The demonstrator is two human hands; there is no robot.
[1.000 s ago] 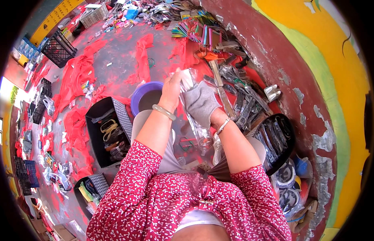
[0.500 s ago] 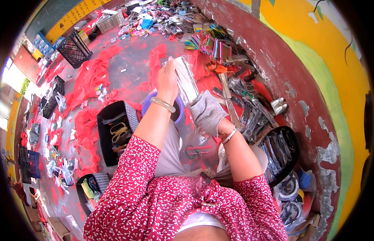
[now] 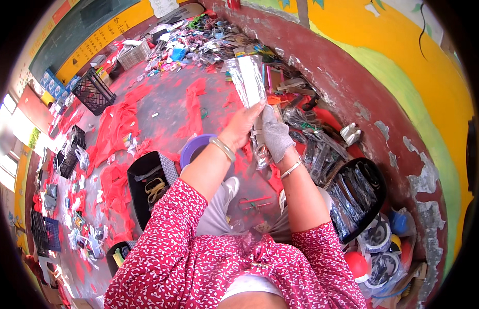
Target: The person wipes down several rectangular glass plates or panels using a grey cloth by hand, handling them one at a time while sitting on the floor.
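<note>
Dark writing is borne by a yellow wall band [image 3: 101, 41]. A clear plastic sleeve [image 3: 250, 80] is clamped in the outstretched bare left hand [image 3: 241, 125] and gray-gloved right hand [image 3: 276, 136].

Window [image 3: 6, 167]: your daylight source, far left, blown out to white.
Floor [image 3: 159, 98]: bright ahead of you, palest toward the window.
Clear wrapper [image 3: 249, 82]: throws glare back at you.
Black box [image 3: 138, 198]: its inside sinks into shadow.
Wall [image 3: 404, 77]: bows across your fisheye view, which blackens at the corners.
Far heap [image 3: 198, 44]: soft in detail.
</note>
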